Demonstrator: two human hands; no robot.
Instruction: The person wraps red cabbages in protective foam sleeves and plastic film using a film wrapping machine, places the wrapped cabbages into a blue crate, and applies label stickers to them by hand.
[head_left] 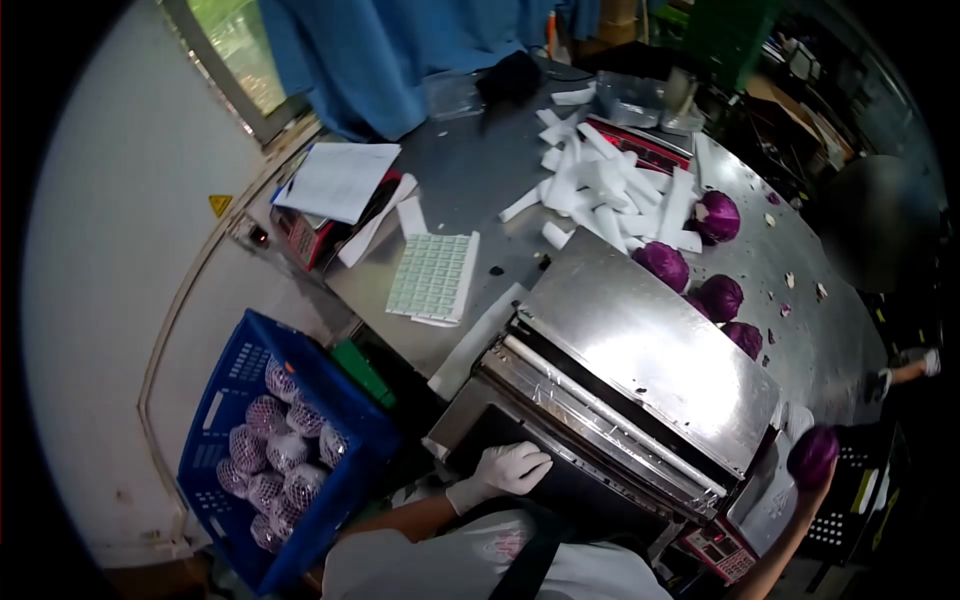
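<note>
My left hand (pixel 515 470), in a white glove, rests with curled fingers on the black plate (pixel 480 440) of a metal film-wrapping machine (pixel 630 330). Nothing shows in that hand. Far to the right, my right hand (pixel 828 484) grips a purple cabbage (pixel 814 456), which hides most of its fingers. That cabbage is at the right edge of the metal pan of a red scale (pixel 718 552); whether it touches the pan I cannot tell. Several more purple cabbages (pixel 662 266) sit on the steel table (pixel 800 320) behind the machine.
To my left stands a blue crate (pixel 215 410) with several net-covered wrapped cabbages (pixel 287 452). White foam strips (pixel 600 185) are heaped on the table beside another red scale (pixel 640 150). A sheet of green labels (pixel 432 275) and papers (pixel 340 180) lie at the left.
</note>
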